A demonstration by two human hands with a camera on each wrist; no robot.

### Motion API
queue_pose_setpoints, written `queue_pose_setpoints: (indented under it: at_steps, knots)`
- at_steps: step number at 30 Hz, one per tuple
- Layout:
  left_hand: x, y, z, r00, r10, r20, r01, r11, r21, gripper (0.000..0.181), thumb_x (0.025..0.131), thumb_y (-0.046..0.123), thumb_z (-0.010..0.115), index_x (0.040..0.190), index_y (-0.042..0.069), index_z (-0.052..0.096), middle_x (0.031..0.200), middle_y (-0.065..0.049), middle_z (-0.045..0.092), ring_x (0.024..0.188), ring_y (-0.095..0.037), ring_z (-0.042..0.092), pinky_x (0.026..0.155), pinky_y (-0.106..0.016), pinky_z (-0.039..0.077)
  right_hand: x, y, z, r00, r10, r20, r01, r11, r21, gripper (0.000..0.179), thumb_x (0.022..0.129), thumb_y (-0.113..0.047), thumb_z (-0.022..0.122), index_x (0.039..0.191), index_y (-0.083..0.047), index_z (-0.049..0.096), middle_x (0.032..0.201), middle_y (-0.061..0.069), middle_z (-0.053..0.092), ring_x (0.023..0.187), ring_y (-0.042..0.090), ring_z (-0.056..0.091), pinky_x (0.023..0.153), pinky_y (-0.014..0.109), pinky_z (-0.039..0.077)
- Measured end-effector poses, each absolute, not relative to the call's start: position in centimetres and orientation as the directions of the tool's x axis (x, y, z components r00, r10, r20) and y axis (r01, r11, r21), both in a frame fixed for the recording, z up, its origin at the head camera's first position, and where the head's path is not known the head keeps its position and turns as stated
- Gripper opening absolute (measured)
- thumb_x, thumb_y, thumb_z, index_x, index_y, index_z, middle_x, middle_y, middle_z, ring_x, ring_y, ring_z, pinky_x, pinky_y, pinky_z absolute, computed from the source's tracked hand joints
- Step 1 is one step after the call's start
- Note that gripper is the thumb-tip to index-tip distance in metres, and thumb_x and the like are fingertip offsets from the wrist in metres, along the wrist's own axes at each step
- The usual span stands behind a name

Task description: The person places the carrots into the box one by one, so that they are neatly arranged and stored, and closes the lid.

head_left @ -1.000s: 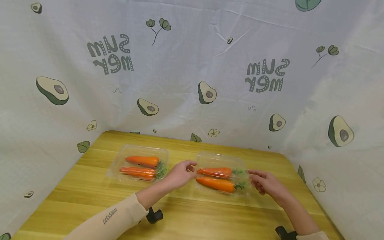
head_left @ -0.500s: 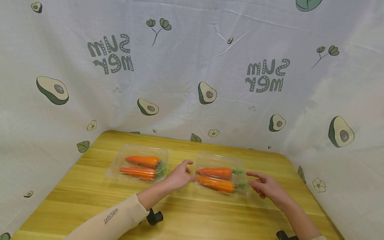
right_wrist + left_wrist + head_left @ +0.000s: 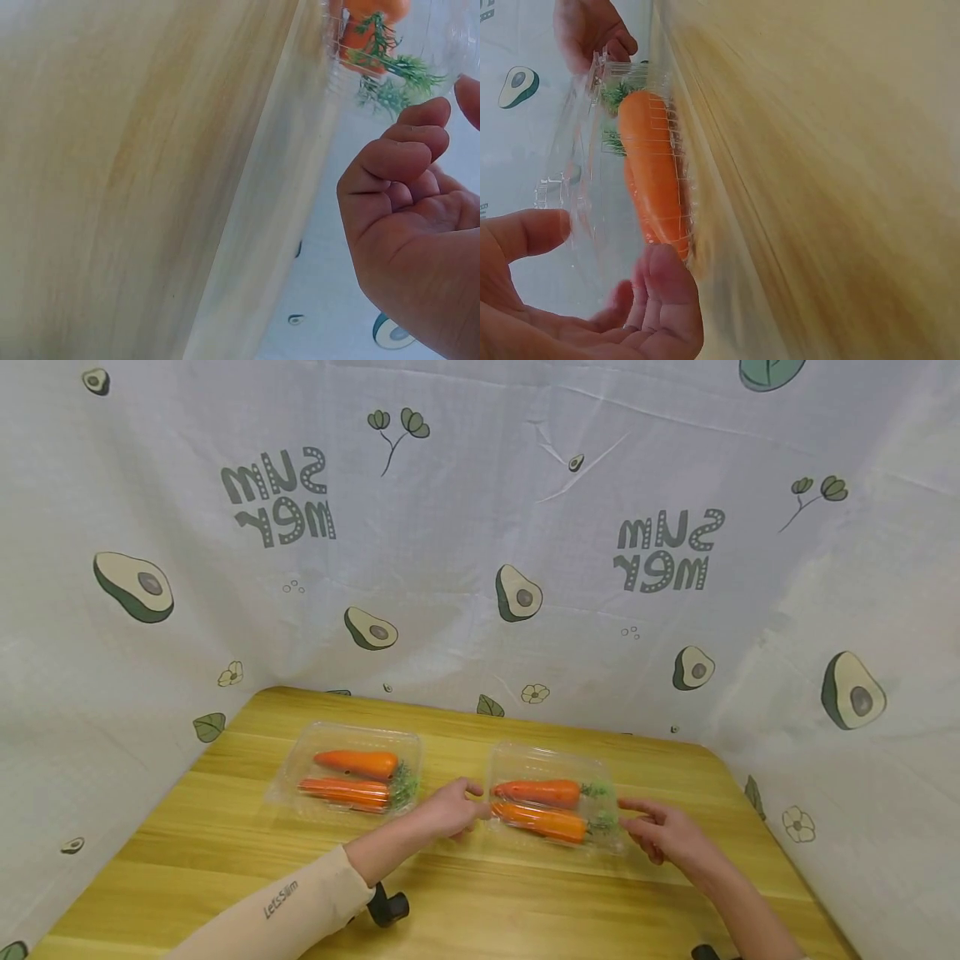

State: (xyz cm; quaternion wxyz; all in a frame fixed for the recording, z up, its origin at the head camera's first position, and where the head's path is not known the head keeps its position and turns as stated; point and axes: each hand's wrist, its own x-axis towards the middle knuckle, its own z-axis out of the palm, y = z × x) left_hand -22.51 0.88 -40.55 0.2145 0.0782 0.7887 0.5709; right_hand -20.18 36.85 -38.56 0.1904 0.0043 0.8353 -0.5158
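Observation:
A clear plastic clamshell box (image 3: 550, 760) on the table holds two carrots (image 3: 540, 821) with green tops, which show through its plastic. At the box's left end is my left hand (image 3: 450, 810), thumb and fingers spread apart at its edge. In the left wrist view, the thumb (image 3: 544, 231) and fingertips (image 3: 667, 262) are close to the plastic; firm contact is hard to tell. My right hand (image 3: 667, 835) is at the opposite end by the green tops, index finger reaching to the edge. Its other fingers (image 3: 405, 161) bend loosely around nothing.
A second clear box (image 3: 322, 732) with carrots (image 3: 356, 763) stands to the left. Both lie on a wooden table (image 3: 465, 910). A white curtain (image 3: 450, 527) printed with avocados hangs behind and at the sides. Black wrist mounts (image 3: 387, 906) are on the arms.
Glare from clear plastic has come over the front carrot, as the lid has lowered. My left hand's fingers have dropped a little; the right hand has shifted slightly downward.

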Motion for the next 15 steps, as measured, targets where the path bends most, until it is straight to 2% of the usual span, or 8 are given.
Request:
queue_pose_setpoints:
  at_steps: [4, 7, 9, 15]
  knots:
    - [-22.57, 0.93, -40.75, -0.874, 0.396, -0.281, -0.154, 0.322, 0.934, 0.02, 0.095, 0.022, 0.065, 0.096, 0.002, 0.063, 0.061, -0.002, 0.046, 0.052, -0.014, 0.04, 0.05, -0.026, 0.037, -20.01, 36.8, -38.49, -0.922, -0.183, -0.34, 0.216, 0.485, -0.847, 0.074, 0.103, -0.035, 0.057, 0.156, 0.007, 0.026, 0.066, -0.001, 0.041, 0.055, 0.013, 0.032, 0.053, 0.032, 0.034]
    - [-22.65, 0.88, -40.85, -0.855, 0.42, -0.304, -0.185, 0.3, 0.936, 0.021, 0.092, 0.02, 0.064, 0.078, 0.004, 0.06, 0.059, 0.001, 0.043, 0.049, -0.012, 0.038, 0.047, -0.024, 0.034, -19.77, 36.72, -38.4, -0.921, -0.174, -0.349, 0.223, 0.5, -0.837, 0.074, 0.103, -0.036, 0.057, 0.155, 0.008, 0.027, 0.064, -0.002, 0.04, 0.054, 0.014, 0.032, 0.053, 0.033, 0.034]
    - [-22.68, 0.79, -40.93, -0.844, 0.432, -0.318, -0.208, 0.282, 0.937, 0.02, 0.09, 0.019, 0.063, 0.078, 0.004, 0.062, 0.061, 0.002, 0.044, 0.05, -0.012, 0.038, 0.047, -0.024, 0.034, -19.63, 36.66, -38.36, -0.919, -0.169, -0.356, 0.228, 0.508, -0.831, 0.075, 0.103, -0.037, 0.057, 0.154, 0.008, 0.027, 0.063, -0.001, 0.04, 0.054, 0.014, 0.032, 0.053, 0.033, 0.034]
    - [-22.83, 0.5, -41.26, -0.821, 0.467, -0.329, -0.231, 0.255, 0.939, 0.026, 0.093, 0.025, 0.063, 0.089, 0.002, 0.073, 0.062, 0.002, 0.051, 0.053, -0.01, 0.046, 0.048, -0.023, 0.041, -19.45, 36.67, -38.06, -0.904, -0.194, -0.38, 0.237, 0.512, -0.825, 0.074, 0.103, -0.036, 0.056, 0.153, 0.012, 0.028, 0.065, -0.002, 0.042, 0.053, 0.013, 0.03, 0.053, 0.031, 0.034]
